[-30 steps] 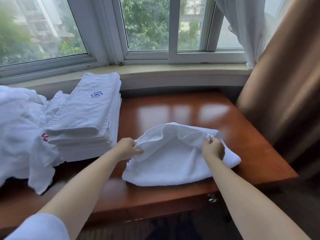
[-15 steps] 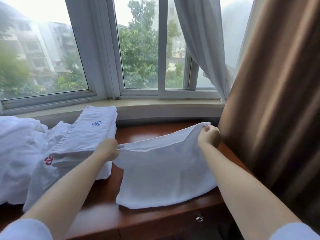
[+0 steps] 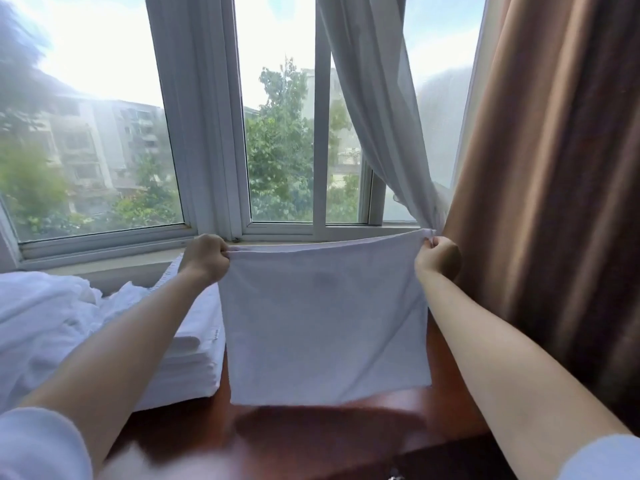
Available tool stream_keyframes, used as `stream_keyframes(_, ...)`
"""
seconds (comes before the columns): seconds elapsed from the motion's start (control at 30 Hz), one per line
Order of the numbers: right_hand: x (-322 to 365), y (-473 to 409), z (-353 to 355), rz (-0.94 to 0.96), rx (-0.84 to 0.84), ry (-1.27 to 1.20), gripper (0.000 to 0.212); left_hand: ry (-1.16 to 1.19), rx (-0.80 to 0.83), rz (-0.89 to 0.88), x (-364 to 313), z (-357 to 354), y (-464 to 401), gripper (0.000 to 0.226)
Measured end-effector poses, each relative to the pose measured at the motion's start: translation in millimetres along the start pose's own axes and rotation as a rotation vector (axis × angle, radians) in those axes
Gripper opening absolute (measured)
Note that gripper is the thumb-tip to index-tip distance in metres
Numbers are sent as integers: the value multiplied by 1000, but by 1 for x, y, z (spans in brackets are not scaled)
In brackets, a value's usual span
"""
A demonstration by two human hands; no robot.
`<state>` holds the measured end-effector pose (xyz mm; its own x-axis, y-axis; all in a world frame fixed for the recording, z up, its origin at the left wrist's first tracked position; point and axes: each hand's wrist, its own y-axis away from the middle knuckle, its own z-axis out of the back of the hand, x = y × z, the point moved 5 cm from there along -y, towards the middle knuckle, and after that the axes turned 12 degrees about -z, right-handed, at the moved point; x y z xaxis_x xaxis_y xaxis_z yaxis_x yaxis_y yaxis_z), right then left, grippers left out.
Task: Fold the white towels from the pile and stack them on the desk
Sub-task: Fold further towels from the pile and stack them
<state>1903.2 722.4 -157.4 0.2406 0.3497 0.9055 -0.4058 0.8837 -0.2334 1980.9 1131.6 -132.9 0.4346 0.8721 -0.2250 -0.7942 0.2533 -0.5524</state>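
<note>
Two hands, one towel point(image 3: 325, 327) stretched between them, hanging above the desk point(image 3: 346, 434). Left hand point(image 3: 205, 255) fisted round the top left corner; right hand point(image 3: 437, 257) pinching the top right. No readable writing anywhere. One folded stack point(image 3: 194, 362) at left, perhaps five or six deep, beside a loose pile point(image 3: 45, 327).

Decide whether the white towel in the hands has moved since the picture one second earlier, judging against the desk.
Yes. The towel lay crumpled on the desk then; now it hangs raised above it, stretched flat between the left hand and right hand.
</note>
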Motion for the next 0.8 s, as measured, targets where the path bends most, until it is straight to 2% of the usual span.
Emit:
stream_keyframes(0.17, 6, -6, 5, 2, -51, -28, 42, -279, 178, -161, -15, 7, -8, 22)
stream_keyframes(0.27, 0, -7, 5, -18, -52, -11, 35, -302, 247, -185, -17, 5, -6, 25)
stream_keyframes(0.33, -8, -6, 3, -38, -66, -20, 36, -208, 259, -151, -14, 0, -2, 33)
stream_keyframes(0.4, -19, -7, 5, -64, -97, -45, 44, 26, 175, -42, -4, -7, 1, 38)
stream_keyframes(0.5, -27, -7, 5, -109, -83, -49, 39, 504, -28, 222, 13, -14, 6, 25)
stream_keyframes(0.57, -29, -7, 4, -166, -67, -37, 29, 707, -52, 330, 17, -22, 9, 18)
stream_keyframes(0.63, -34, -6, 1, -239, -65, -34, 27, 696, -25, 353, 17, -30, 11, 18)
stream_keyframes(0.7, -41, -4, -6, -247, -37, 0, 29, 577, 1, 340, 18, -36, 11, 22)
stream_keyframes(0.8, -56, -3, -17, -229, 12, 22, 26, 414, 65, 276, 20, -49, 13, 16)
